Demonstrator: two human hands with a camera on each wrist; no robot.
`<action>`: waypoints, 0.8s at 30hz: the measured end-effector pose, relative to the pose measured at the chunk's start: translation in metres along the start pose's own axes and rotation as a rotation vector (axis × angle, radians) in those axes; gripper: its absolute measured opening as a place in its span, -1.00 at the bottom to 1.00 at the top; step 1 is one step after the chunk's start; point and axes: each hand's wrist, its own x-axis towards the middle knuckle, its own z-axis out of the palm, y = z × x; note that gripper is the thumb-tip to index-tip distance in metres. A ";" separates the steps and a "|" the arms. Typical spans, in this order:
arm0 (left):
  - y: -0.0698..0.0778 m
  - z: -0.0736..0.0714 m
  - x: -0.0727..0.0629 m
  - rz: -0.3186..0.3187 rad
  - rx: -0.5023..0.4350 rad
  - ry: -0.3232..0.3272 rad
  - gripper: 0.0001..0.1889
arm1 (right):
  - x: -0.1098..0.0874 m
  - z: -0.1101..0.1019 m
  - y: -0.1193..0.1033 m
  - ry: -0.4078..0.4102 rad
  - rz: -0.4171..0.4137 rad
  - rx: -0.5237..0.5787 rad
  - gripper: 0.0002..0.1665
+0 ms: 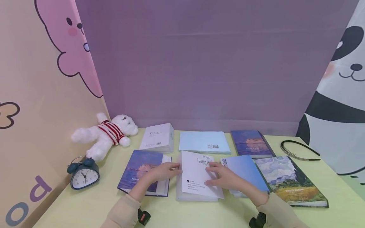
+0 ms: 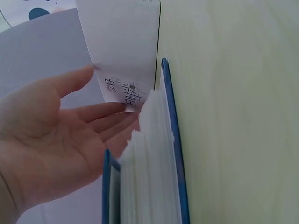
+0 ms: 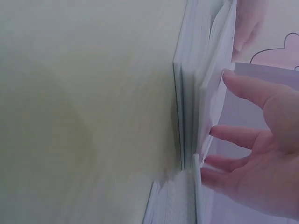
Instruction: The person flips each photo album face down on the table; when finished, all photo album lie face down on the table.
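Note:
A thick white album (image 1: pixel 196 186) with dark lettering lies at the front middle, its top cover slightly askew over the pages. At its left edge, my left hand (image 1: pixel 163 172) touches the side with relaxed fingers, above a blue-purple photo album (image 1: pixel 129 172). My right hand (image 1: pixel 225 178) rests its spread fingertips on the white cover's right part, thumb apart from the other fingers. In the right wrist view, those fingers (image 3: pixel 233 135) meet the cover without curling round it. The left wrist view has the left palm (image 2: pixel 60 144) facing the white album (image 2: pixel 124 42), fingers extended.
Beside the right hand lie a light-blue album (image 1: pixel 242 171) and a landscape-painted album (image 1: pixel 293 186). Behind stand a white album (image 1: pixel 156 137), a pale-blue one (image 1: pixel 202 141) and a purple one (image 1: pixel 248 142). A headband (image 1: pixel 299 152), teddy bear (image 1: pixel 111 133) and alarm clock (image 1: pixel 84 177) flank them.

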 end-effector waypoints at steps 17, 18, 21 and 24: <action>0.005 -0.002 -0.004 -0.021 -0.066 -0.092 -0.41 | -0.003 0.007 -0.002 -0.030 0.079 0.084 -0.13; 0.005 -0.002 -0.005 -0.025 -0.081 -0.090 -0.42 | -0.003 0.008 -0.003 -0.031 0.083 0.085 -0.13; 0.007 -0.002 -0.005 -0.037 -0.147 -0.068 -0.44 | -0.002 0.008 -0.003 -0.022 0.096 0.075 -0.12; 0.009 -0.002 -0.004 -0.049 -0.238 -0.052 -0.48 | -0.001 0.008 -0.004 -0.010 0.107 0.082 -0.12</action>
